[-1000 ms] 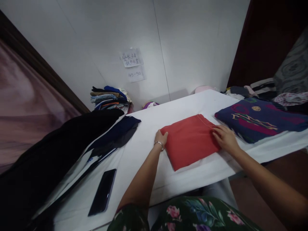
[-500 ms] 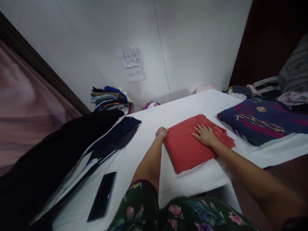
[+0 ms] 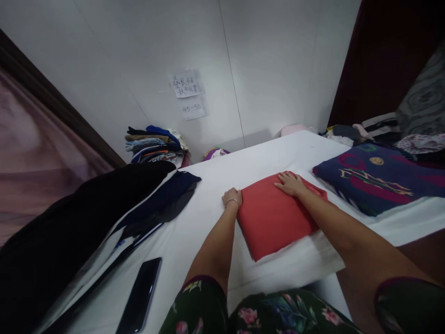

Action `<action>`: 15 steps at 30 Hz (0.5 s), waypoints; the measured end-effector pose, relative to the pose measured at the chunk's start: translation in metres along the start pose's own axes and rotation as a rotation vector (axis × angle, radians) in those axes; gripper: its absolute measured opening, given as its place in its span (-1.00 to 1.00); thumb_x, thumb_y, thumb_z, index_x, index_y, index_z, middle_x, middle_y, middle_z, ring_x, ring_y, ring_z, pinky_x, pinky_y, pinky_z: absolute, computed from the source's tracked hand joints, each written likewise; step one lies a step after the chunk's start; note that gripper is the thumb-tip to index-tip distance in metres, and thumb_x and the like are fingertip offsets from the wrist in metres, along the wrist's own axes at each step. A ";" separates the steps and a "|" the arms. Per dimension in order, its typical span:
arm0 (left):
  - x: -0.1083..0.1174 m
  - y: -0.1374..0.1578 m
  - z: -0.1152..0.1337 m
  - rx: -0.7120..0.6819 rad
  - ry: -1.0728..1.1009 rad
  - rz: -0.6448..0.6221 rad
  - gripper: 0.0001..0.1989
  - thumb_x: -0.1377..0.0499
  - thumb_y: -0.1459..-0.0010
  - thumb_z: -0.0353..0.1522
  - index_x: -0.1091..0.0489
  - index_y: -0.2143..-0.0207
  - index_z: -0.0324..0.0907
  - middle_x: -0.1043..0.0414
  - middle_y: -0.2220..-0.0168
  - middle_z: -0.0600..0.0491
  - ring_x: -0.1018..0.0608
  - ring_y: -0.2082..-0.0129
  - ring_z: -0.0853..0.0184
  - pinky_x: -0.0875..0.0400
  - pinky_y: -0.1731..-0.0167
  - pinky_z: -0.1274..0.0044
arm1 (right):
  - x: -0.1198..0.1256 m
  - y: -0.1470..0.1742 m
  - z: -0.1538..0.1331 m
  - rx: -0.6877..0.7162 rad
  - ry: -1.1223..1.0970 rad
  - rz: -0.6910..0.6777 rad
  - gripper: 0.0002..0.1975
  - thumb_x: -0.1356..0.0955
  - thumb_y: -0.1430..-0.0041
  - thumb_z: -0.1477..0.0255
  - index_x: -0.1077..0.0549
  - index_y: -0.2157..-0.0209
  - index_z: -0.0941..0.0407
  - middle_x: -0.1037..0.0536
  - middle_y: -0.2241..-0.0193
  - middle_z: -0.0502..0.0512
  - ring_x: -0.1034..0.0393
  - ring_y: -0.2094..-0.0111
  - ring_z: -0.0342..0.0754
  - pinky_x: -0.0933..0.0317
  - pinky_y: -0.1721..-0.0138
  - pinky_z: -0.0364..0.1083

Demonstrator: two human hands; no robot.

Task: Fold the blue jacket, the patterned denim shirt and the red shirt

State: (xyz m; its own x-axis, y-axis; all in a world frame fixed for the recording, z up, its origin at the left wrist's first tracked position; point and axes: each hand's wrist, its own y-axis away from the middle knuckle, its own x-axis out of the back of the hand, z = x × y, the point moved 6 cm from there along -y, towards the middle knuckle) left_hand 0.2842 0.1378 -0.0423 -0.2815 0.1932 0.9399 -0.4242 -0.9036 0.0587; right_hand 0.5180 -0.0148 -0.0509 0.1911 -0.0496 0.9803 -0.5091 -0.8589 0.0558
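A folded red garment (image 3: 274, 215) lies on the white table (image 3: 215, 183) in front of me. At its left edge my left hand (image 3: 232, 197) is closed, fingers curled against the fabric, with a thin bracelet on the wrist. Its fingertips are partly hidden. My right hand (image 3: 290, 184) rests flat on the garment near its far right corner, palm down and fingers stretched out. Close by on the right lies a navy patterned garment (image 3: 377, 174).
A phone (image 3: 141, 294) lies at the near left, beside dark clothes (image 3: 86, 222). Behind stands a stack of folded clothes (image 3: 155, 144) against the wall. Two paper notes (image 3: 189, 93) are stuck there. More clothes (image 3: 365, 130) lie at the back right.
My right hand has slid away from me across the red garment, toward its far edge. My left hand stays at the left edge. The view has shifted slightly.
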 end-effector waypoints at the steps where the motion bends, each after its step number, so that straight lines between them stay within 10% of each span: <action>1: 0.000 -0.001 0.000 0.002 0.001 0.004 -0.65 0.04 -0.26 -0.19 -0.49 0.17 -0.12 -0.52 0.05 -0.13 -0.44 -0.07 0.08 -0.27 -0.02 0.30 | -0.003 -0.001 0.004 -0.007 -0.001 -0.004 -0.30 -0.04 -0.28 0.01 -0.10 -0.31 0.09 0.01 -0.36 0.18 0.24 -0.36 0.16 0.28 -0.26 0.31; 10: 0.008 0.012 -0.015 0.040 0.096 0.061 -0.48 0.00 -0.23 -0.08 -0.37 -0.05 -0.25 -0.37 -0.10 -0.23 -0.40 -0.12 0.06 -0.31 -0.04 0.35 | 0.009 0.004 0.003 0.024 -0.093 -0.019 -0.41 -0.11 -0.28 0.06 -0.27 -0.23 0.00 -0.14 -0.31 0.12 0.15 -0.35 0.14 0.26 -0.26 0.31; 15: -0.003 0.044 -0.035 0.019 0.169 0.036 -0.31 -0.02 -0.23 -0.08 -0.13 -0.24 -0.39 -0.42 -0.07 -0.20 -0.49 -0.05 0.26 -0.36 0.03 0.58 | 0.005 0.062 0.004 0.162 -0.182 0.220 -0.48 -0.08 -0.32 0.13 -0.37 -0.14 0.00 -0.28 -0.24 0.07 0.07 -0.32 0.02 0.20 -0.28 0.19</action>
